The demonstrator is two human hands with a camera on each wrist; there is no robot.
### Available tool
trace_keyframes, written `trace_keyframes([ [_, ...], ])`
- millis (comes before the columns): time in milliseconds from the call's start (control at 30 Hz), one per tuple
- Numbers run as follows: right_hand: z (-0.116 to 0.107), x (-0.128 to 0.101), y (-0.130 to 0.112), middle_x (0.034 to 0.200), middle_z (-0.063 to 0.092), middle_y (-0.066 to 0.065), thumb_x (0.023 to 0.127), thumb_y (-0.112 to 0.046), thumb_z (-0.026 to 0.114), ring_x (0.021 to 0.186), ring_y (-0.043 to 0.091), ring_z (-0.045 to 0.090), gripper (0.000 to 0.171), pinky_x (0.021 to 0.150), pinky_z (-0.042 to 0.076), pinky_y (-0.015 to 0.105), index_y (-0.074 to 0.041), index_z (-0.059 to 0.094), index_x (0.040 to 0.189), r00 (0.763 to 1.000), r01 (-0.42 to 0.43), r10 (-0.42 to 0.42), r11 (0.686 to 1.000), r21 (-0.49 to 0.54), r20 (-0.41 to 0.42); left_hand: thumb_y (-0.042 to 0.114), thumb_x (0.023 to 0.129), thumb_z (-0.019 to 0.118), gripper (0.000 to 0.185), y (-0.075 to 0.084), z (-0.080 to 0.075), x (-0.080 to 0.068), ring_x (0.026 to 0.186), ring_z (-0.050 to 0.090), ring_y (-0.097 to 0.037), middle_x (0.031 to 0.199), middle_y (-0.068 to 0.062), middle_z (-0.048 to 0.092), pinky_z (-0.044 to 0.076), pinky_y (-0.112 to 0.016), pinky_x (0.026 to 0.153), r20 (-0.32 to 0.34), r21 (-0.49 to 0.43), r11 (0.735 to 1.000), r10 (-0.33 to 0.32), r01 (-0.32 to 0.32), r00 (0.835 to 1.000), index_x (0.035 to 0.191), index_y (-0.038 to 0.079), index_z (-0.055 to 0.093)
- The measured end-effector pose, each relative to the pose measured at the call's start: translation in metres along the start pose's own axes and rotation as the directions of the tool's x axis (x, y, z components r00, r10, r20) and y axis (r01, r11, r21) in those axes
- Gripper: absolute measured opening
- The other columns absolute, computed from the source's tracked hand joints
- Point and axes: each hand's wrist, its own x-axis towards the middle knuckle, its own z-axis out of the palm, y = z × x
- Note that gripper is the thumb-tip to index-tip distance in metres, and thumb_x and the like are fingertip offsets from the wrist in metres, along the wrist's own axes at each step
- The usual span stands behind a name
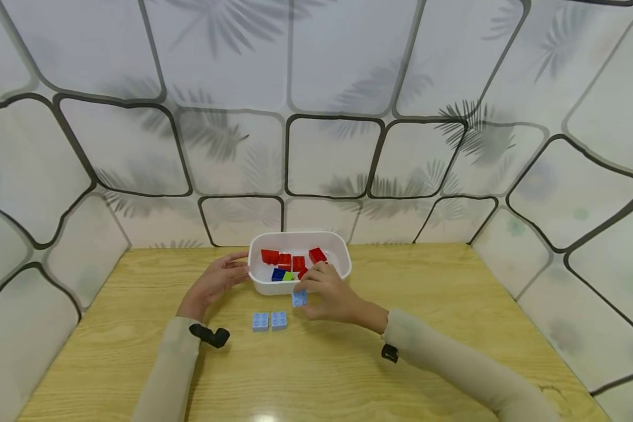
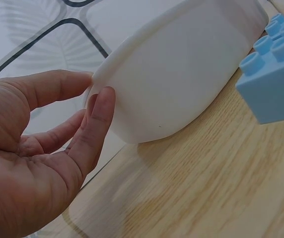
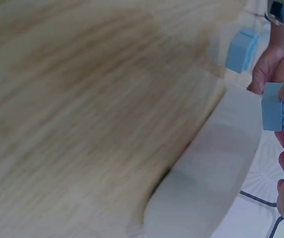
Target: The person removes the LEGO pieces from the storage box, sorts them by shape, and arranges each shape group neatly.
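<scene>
Your right hand pinches a light-blue plastic brick just in front of the white plastic tub. Two matching light-blue bricks lie nearer you, slightly left. Your left hand, fingers relaxed, touches the tub's left wall.

left hand: bare, long pale beige sleeve to the wrist | small black angled device just behind the wrist on the sleeve's cuff | right hand: bare, same pale beige sleeve | small black clip-like device at its cuff, just behind the wrist
</scene>
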Motion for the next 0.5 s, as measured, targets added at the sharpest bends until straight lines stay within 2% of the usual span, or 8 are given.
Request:
trace_keyframes([
  [233, 0.002, -0.013, -0.004, 0.102, 0.069, -0.004, 0.076, -0.019, 0.086, 0.097, 0.015, 0.05, 0.029, 0.085, 0.044, 0.028, -0.015, 0.075, 0.102, 0.996, -0.011, 0.009, 1.0, 0.014, 0.093, 0.008, 0.104, 0.058, 0.061, 0.001, 0.001, -0.001, 0.104, 0.065, -0.009, 0.139, -0.022, 0.051, 0.057, -0.029, 0.102, -0.015, 0.005, 1.0, -0.002, 0.002, 1.0, 0.158, 0.0, 0.032],
  [500, 0.008, -0.016, -0.01, 0.104, 0.068, -0.004, 0.081, -0.024, 0.083, 0.102, 0.014, 0.051, 0.024, 0.091, 0.047, 0.028, -0.017, 0.075, 0.103, 0.978, -0.051, 0.046, 0.999, 0.018, 0.204, 0.008, 0.104, 0.058, 0.061, 0.002, 0.002, -0.001, 0.104, 0.064, -0.009, 0.139, -0.021, 0.051, 0.056, -0.03, 0.103, -0.018, 0.001, 1.0, -0.008, 0.008, 1.0, 0.158, 0.001, 0.031],
])
